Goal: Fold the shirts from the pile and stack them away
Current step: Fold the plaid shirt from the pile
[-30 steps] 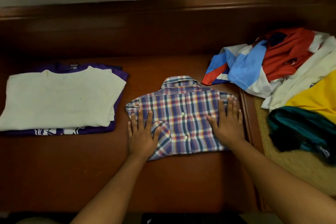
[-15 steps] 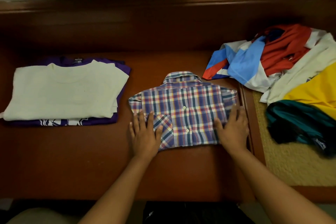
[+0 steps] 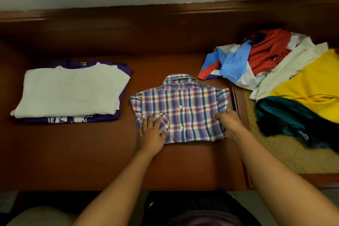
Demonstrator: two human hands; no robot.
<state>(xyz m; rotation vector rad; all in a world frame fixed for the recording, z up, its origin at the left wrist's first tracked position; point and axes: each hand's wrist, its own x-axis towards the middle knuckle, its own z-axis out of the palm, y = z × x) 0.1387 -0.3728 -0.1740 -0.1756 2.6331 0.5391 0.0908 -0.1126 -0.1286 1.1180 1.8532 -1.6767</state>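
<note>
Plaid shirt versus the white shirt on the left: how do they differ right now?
The plaid shirt is checked, with a collar and buttons; the white shirt is plain with a round neck. The plaid shirt lies alone on the wooden surface, while the white shirt sits on a purple shirt. The left hand and right hand are on the plaid shirt; nothing touches the white shirt. Both are folded flat.
</note>
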